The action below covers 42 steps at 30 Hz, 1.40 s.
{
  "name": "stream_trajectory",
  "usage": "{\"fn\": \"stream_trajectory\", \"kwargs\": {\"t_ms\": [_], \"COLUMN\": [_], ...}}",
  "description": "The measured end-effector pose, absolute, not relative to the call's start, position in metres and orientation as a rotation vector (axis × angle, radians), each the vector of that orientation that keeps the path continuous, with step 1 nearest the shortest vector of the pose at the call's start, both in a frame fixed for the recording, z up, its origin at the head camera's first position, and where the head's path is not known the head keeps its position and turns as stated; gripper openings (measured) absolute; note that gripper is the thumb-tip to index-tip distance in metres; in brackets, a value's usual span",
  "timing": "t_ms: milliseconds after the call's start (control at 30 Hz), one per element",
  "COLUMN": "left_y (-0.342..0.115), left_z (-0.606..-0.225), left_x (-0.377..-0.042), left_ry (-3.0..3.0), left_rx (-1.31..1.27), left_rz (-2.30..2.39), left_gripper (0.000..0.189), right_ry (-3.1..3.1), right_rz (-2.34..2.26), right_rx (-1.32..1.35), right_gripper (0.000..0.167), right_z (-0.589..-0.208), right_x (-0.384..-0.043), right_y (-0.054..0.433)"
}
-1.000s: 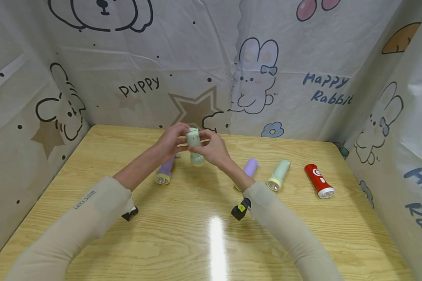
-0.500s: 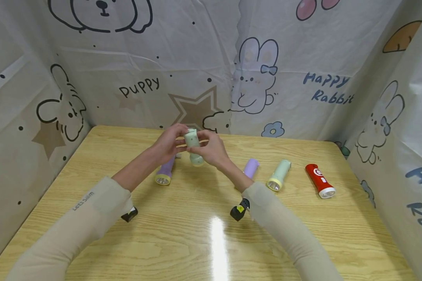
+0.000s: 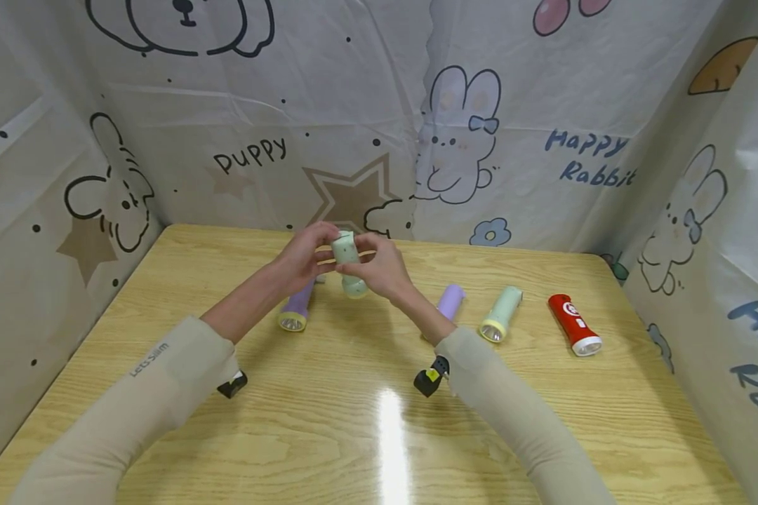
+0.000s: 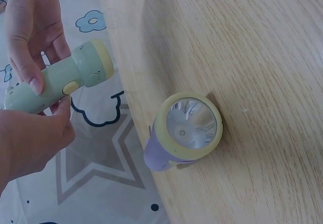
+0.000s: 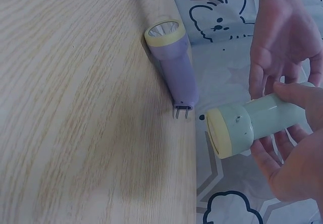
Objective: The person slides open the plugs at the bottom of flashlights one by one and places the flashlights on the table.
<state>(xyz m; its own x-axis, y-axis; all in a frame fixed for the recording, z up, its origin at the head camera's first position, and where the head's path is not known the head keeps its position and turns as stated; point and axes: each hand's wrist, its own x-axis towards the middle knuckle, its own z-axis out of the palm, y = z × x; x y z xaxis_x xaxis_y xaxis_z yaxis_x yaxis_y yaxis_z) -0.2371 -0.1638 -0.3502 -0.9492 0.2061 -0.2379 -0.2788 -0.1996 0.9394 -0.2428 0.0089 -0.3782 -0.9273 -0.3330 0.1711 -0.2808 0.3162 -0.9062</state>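
Two-handed hold here: left hand (image 3: 303,252) and right hand (image 3: 384,266) both grip the green flashlight (image 3: 348,258), up off the surface (image 3: 316,428) near its 12 o'clock edge. Looks like light, stiff, slightly slick plastic, so I'd hold the barrel (image 4: 58,77), not the yellow rim (image 4: 104,58).

The held flashlight (image 3: 348,258) is between the left hand (image 3: 306,252) and the right hand (image 3: 384,266), toward the far side. The left flashlight (image 3: 297,306) lies on the table (image 3: 316,421), a bit left and nearer. Three more lie on the right: the first flashlight (image 3: 451,301), partly hidden by the right arm (image 3: 431,315), the middle flashlight (image 3: 502,313), then the last flashlight (image 3: 571,322), farthest right. A cloth (image 3: 328,91) hangs behind.
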Motion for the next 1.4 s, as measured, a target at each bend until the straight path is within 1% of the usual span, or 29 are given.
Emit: {"fn": "stream_trajectory", "kwargs": {"t_ms": [800,1400], "left_y": [-0.1635,-0.1635], "left_z": [-0.3487,-0.349], "left_x": [-0.2343,-0.2356], "left_ry": [1.731,1.741], "left_rx": [-0.076,-0.068], "left_rz": [2.217,2.198], "left_gripper": [0.008,0.01], "right_ry": [2.533,2.542], "right_rz": [-1.684,-1.665], "right_rx": [-0.63,-0.642], "right_gripper": [0.046,0.046], "right_z": [-0.3796,-0.3786], "right_x": [-0.2444,-0.2442], "right_y": [0.0088,0.0098]}}
